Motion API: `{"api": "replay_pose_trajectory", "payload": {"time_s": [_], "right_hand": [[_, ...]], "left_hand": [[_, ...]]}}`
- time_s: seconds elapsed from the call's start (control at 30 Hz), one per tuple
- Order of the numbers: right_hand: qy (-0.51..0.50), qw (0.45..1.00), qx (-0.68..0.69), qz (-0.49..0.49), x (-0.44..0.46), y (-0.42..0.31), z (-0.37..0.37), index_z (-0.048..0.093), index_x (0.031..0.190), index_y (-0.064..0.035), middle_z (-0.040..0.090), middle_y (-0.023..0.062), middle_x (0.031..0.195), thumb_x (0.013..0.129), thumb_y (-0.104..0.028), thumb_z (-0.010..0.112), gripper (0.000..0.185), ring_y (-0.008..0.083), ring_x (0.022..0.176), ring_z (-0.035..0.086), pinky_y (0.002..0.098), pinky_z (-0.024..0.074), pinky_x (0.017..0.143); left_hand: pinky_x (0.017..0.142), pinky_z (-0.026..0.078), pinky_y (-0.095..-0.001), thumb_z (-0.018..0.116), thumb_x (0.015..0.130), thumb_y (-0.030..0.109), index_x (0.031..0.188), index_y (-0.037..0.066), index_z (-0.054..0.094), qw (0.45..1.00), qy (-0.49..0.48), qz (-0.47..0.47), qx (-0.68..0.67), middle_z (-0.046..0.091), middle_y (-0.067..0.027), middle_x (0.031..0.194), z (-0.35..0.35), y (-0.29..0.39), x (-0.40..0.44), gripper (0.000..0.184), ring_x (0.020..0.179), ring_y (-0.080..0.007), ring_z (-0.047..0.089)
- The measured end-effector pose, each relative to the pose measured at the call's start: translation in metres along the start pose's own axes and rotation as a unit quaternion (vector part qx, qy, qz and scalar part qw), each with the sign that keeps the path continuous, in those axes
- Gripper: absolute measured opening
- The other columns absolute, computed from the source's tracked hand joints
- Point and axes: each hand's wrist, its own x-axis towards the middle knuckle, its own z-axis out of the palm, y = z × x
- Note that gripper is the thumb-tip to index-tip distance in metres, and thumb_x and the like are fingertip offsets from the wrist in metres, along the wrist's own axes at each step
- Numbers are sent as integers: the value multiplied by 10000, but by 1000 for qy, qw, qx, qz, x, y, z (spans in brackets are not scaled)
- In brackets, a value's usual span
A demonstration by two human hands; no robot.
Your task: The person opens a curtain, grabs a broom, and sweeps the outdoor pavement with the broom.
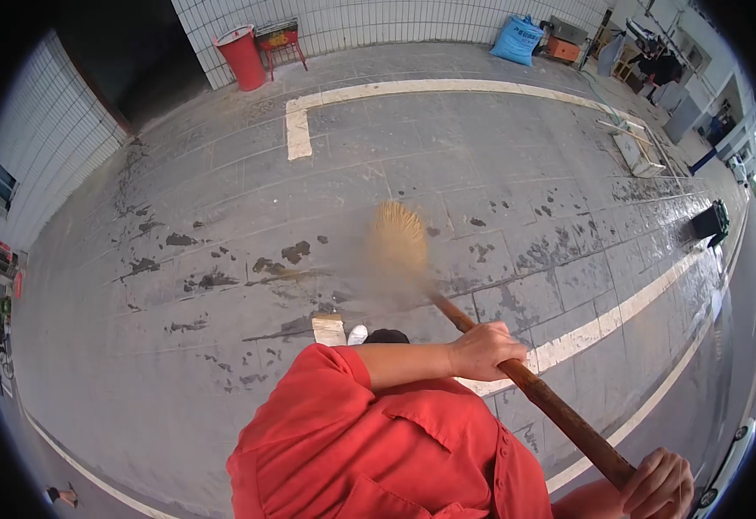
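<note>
Red shirt (378,450) cloth lies nearest my view, just behind the white shoe (358,335), while the blurred broom head (399,246) sits ahead of that shoe and to its right. I judge the bristles could skid on the damp-looking patches (295,253) ahead of the shoe, or twist if one grip slackens. To the shoe's right, I see left hand (486,350) and right hand (659,484) both curled around the wooden handle (568,421), the right farther off.

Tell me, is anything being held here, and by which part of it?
A broom, by its wooden handle: the left hand grips it partway along, nearer the bristles, and the right hand near the opposite end.
</note>
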Motion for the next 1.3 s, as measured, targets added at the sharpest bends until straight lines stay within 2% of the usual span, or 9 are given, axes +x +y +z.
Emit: {"api": "replay_pose_trajectory", "payload": {"time_s": [0.07,0.2,0.4,0.5,0.6,0.8,1.0,1.2,1.3], "right_hand": [[51,997,23,59,-5,25,-25,643,907,-88,571,-13,516,767,-27,686,158,109,461,569,276,487,506],[112,985,30,127,38,149,-19,636,776,-87,599,47,513,829,-94,707,88,179,491,602,392,521,724],[-113,975,14,191,138,353,63,657,826,-62,666,52,681,811,-51,690,38,208,702,663,452,472,898],[-205,959,2,198,162,449,124,671,868,-51,681,43,735,809,-20,657,69,198,758,666,447,459,929],[-257,950,5,177,182,486,155,676,891,-47,684,32,744,811,-7,641,96,187,767,667,435,459,932],[-254,948,2,193,218,483,118,672,859,-45,677,42,705,820,-19,641,56,199,701,667,428,469,905],[-101,957,-12,271,253,399,18,660,794,-63,641,48,577,809,-137,720,96,188,608,661,412,482,837],[-223,946,-68,226,308,292,-51,607,939,-26,549,23,565,808,-34,633,134,216,493,560,341,491,592],[-177,928,-219,246,308,302,-32,633,902,-3,578,48,588,774,-27,656,132,250,516,578,389,498,619]], "left_hand": [[728,435,-350,724,687,135,808,140,554,995,35,-57,72,591,3,672,-40,-13,-27,208,662,-225,592],[743,438,-358,713,663,115,860,154,576,948,57,-225,217,608,21,680,-140,-51,-109,243,659,-242,592],[798,450,-398,696,709,148,948,147,565,775,203,-429,417,630,-38,968,-286,-89,-262,273,928,-273,603],[842,459,-419,689,737,165,991,155,557,638,280,-589,409,593,-48,1093,-313,-119,-328,287,1075,-272,555],[917,446,-438,703,748,230,1019,154,571,603,341,-646,321,602,-58,1128,-325,-135,-368,311,1122,-286,535],[878,443,-476,687,722,204,992,174,606,695,212,-573,380,635,-52,1054,-351,-152,-358,283,1076,-279,569],[753,455,-440,681,714,186,826,116,626,858,175,-453,168,641,-48,784,-315,-183,-225,143,856,-281,612],[714,471,-416,669,687,110,807,107,635,946,114,-293,-74,644,-80,757,-221,-202,-52,125,809,-299,625],[652,476,-410,674,680,106,792,104,627,965,66,-227,-114,636,-76,716,-179,-258,-5,122,732,-299,629]]}}
